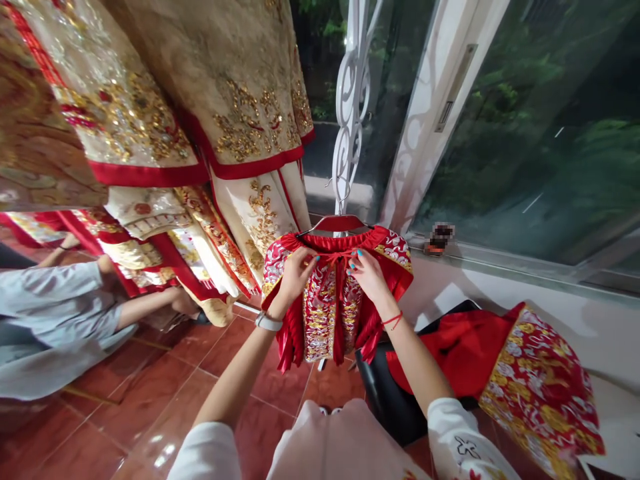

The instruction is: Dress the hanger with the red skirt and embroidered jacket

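A red garment (319, 317) with gold and silver embroidery hangs in front of me on a red hanger (340, 223). A thin red cord (336, 259) runs across its gathered waist and is looped at the middle. My left hand (299, 270) pinches the cord's left side between thumb and fingers, close to the waistband. On the other side, my right hand (367, 272) grips the cord with fingertips closed together. Both hands are at the same height, a little apart, with the loops between them. Red tassel-like strips hang along the garment's lower edge.
Long cream and red embroidered robes (250, 120) hang at the left. Below them sits a person in grey clothes (60, 310). A black chair (383, 393) at the right bears another red embroidered garment (545, 373). A white ornate stand (346, 100) rises before the windows.
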`<control>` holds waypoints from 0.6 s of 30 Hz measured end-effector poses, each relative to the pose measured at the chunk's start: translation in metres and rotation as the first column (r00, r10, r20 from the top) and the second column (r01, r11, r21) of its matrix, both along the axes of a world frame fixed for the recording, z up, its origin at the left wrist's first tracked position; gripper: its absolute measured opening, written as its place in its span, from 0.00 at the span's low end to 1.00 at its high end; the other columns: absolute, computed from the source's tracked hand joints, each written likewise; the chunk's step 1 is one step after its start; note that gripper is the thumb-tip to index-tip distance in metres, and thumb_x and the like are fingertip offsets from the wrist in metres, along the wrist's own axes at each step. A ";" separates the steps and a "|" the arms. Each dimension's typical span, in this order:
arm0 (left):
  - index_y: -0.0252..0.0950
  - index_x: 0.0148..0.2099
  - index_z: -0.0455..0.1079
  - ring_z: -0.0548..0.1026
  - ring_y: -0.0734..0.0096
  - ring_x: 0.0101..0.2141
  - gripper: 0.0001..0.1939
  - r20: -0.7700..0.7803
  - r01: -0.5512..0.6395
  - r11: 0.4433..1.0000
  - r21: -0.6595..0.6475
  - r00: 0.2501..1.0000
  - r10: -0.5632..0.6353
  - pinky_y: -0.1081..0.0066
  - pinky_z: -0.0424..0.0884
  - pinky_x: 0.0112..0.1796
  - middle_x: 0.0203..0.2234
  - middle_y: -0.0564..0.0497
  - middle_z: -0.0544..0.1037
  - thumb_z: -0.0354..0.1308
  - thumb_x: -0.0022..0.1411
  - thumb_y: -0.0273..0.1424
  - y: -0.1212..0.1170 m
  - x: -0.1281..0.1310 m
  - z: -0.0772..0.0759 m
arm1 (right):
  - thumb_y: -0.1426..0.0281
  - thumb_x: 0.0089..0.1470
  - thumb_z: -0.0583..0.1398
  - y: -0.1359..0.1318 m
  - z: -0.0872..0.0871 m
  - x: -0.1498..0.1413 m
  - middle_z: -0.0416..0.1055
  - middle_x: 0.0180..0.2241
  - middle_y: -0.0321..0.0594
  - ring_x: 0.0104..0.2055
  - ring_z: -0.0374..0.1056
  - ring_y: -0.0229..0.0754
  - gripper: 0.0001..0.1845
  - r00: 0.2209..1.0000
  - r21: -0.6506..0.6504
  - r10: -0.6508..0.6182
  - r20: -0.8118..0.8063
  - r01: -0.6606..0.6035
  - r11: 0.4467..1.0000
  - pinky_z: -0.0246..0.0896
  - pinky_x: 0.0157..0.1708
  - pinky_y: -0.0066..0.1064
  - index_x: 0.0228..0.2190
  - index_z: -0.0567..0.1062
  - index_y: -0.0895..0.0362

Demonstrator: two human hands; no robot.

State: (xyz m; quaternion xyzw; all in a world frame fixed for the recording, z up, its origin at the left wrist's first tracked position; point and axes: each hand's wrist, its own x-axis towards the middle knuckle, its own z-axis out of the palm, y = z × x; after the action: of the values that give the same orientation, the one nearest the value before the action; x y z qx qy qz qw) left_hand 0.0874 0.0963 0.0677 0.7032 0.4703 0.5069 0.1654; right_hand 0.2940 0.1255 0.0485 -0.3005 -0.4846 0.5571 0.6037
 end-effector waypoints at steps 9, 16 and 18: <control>0.36 0.36 0.70 0.69 0.72 0.25 0.09 -0.111 0.074 0.982 -0.176 0.989 -0.095 0.74 0.63 0.29 0.23 0.54 0.73 0.56 0.63 0.36 -0.008 -0.013 0.009 | 0.52 0.54 0.64 -0.006 0.047 0.053 0.66 0.32 0.38 0.34 0.64 0.40 0.20 0.665 0.434 -0.289 0.689 -0.059 0.899 0.61 0.34 0.31 0.24 0.70 0.54; 0.36 0.40 0.73 0.76 0.67 0.30 0.07 -0.296 -0.150 0.982 -0.118 0.949 0.110 0.70 0.67 0.33 0.33 0.48 0.81 0.55 0.65 0.32 -0.020 -0.014 0.003 | 0.45 0.60 0.55 -0.008 0.028 0.043 0.65 0.23 0.34 0.23 0.60 0.37 0.25 0.795 0.237 -0.008 0.606 -0.171 0.956 0.59 0.24 0.29 0.26 0.68 0.54; 0.37 0.41 0.75 0.76 0.66 0.31 0.08 -0.279 -0.145 0.977 -0.158 0.955 0.097 0.69 0.69 0.34 0.33 0.48 0.81 0.55 0.65 0.32 -0.022 -0.013 0.001 | 0.49 0.57 0.61 -0.007 0.023 0.051 0.67 0.24 0.35 0.25 0.62 0.38 0.21 0.762 0.288 -0.147 0.630 -0.054 0.956 0.61 0.26 0.28 0.26 0.70 0.54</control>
State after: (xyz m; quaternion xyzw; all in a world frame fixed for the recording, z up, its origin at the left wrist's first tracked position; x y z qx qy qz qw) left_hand 0.0747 0.0743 0.0689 0.7178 0.5740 0.3719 0.1301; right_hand 0.3447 0.1183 0.0715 -0.3943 -0.7306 0.3276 0.4511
